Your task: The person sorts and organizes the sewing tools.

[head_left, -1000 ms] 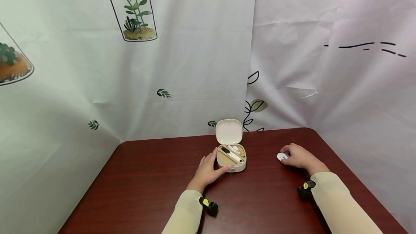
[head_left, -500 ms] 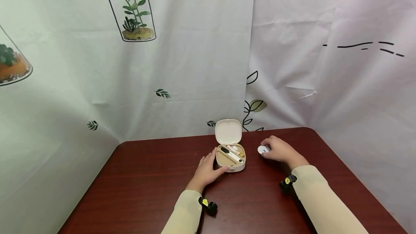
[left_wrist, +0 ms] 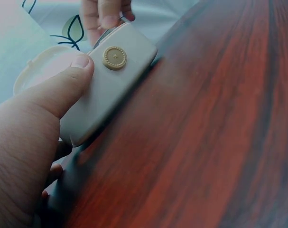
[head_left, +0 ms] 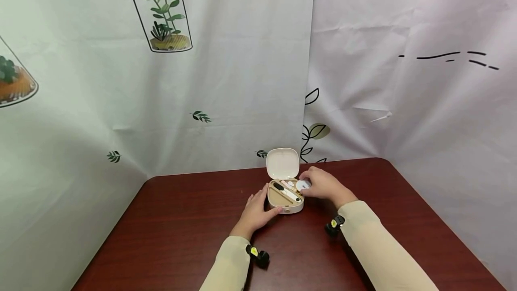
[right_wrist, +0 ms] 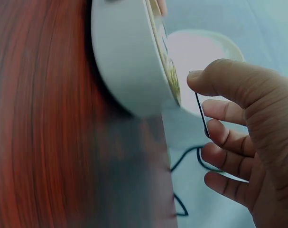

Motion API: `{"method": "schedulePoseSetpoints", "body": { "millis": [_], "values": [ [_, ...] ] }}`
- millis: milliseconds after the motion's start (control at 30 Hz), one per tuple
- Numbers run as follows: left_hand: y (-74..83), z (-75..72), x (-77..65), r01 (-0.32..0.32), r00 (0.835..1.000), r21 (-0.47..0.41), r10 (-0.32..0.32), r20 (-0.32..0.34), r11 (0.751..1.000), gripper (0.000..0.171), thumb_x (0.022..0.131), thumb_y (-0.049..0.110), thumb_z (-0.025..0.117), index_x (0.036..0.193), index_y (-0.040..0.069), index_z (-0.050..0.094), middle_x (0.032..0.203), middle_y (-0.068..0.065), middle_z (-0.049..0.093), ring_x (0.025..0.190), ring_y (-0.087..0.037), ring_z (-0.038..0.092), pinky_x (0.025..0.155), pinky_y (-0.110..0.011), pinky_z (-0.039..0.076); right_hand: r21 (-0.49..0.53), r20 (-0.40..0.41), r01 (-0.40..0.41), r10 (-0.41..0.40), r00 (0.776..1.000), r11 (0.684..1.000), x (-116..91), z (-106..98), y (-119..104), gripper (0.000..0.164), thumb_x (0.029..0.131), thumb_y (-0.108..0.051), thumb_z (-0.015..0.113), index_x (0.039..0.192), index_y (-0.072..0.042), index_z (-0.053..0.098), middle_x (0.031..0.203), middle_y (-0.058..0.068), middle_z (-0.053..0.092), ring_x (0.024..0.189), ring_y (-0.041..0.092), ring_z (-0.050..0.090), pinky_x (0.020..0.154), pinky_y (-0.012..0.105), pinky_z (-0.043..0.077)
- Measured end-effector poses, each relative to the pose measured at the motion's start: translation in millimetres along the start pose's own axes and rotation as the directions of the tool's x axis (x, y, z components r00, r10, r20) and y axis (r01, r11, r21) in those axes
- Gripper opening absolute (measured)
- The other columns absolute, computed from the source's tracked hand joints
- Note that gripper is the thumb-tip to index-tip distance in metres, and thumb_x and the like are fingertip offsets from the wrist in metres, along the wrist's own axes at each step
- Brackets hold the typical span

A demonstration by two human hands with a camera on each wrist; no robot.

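A small cream case [head_left: 276,200] stands with its rounded lid [head_left: 282,164] raised at the back. My left hand [head_left: 255,212] steadies it, thumb on the front wall beside a round gold button [left_wrist: 115,57] and fingers along the left side. In the case lie a slim black-and-white tool [head_left: 287,192] and several small pieces in compartments. My right hand [head_left: 325,185] pinches a thin white disc [head_left: 303,185] by its edges, over the case's right side. The right wrist view shows the disc edge-on as a dark line, between thumb and fingers, close above the case's rim.
The dark red-brown table [head_left: 181,232] runs back to a white curtain [head_left: 242,80] printed with plants. The lid stands near the table's back edge. A small black camera [head_left: 262,259] is strapped at the left wrist, another [head_left: 333,227] at the right.
My right hand has carried the white disc leftward across the table to the case. The left hand stays at the case, and the lid remains up.
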State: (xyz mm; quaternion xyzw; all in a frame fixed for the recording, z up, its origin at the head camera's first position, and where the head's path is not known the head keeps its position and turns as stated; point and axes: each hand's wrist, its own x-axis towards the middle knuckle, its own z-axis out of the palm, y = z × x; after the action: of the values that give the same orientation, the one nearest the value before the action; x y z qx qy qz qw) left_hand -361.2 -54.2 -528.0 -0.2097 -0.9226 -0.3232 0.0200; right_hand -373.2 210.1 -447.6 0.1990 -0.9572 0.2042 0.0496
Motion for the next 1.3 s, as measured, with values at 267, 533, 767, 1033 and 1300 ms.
{"method": "schedulePoseSetpoints", "body": {
  "millis": [267,533,767,1033,1300],
  "values": [
    [1.4,-2.0,-1.4,-0.005,1.000,-0.002,0.005,-0.001,1.000,0.100,0.089,0.064,0.065,0.161,0.007,0.025,0.158,-0.015,0.040,0.147,-0.035,0.035,0.121,-0.057,0.019,-0.033,0.032,0.024,-0.023,0.999,0.999,11,11,-30,0.038,0.080,-0.027,0.079,0.113,-0.008,0.074,0.100,0.003,0.062,0.083,0.014,0.056,0.079,0.036,0.052],
    [-0.2,-1.7,-2.0,-0.012,1.000,-0.005,0.012,-0.001,1.000,0.099,0.089,0.063,0.064,0.161,0.008,0.024,0.158,-0.015,0.039,0.147,-0.035,0.035,0.121,-0.057,0.018,-0.023,0.035,0.071,-0.071,0.997,0.997,17,22,-49,0.034,0.078,-0.028,0.081,0.107,-0.010,0.075,0.095,0.001,0.061,0.079,0.013,0.055,0.076,0.034,0.052],
    [0.7,-2.4,-3.3,-0.014,1.000,-0.014,0.014,0.002,1.000,0.099,0.090,0.065,0.062,0.162,0.009,0.023,0.159,-0.015,0.039,0.147,-0.035,0.034,0.121,-0.057,0.017,-0.014,0.044,0.085,-0.084,0.995,0.996,19,32,-53,0.035,0.076,-0.024,0.084,0.106,-0.009,0.074,0.098,0.003,0.060,0.080,0.014,0.056,0.077,0.034,0.053],
    [0.1,-2.5,-2.5,-0.018,1.000,-0.015,0.018,0.001,1.000,0.099,0.090,0.066,0.062,0.162,0.009,0.023,0.159,-0.015,0.038,0.148,-0.035,0.033,0.121,-0.058,0.017,-0.004,0.048,0.054,-0.054,0.997,0.999,21,39,-59,0.037,0.080,-0.020,0.087,0.111,-0.006,0.073,0.104,0.006,0.060,0.086,0.017,0.058,0.084,0.037,0.053],
    [-2.0,-1.9,-2.2,-0.017,1.000,0.000,0.017,0.009,1.000,0.100,0.091,0.068,0.060,0.162,0.009,0.022,0.159,-0.014,0.038,0.148,-0.034,0.034,0.120,-0.058,0.018,0.021,0.071,0.057,-0.059,0.996,0.998,21,42,-65,0.036,0.083,-0.018,0.085,0.115,-0.004,0.074,0.105,0.007,0.060,0.090,0.017,0.058,0.088,0.038,0.052]
  ]
}}
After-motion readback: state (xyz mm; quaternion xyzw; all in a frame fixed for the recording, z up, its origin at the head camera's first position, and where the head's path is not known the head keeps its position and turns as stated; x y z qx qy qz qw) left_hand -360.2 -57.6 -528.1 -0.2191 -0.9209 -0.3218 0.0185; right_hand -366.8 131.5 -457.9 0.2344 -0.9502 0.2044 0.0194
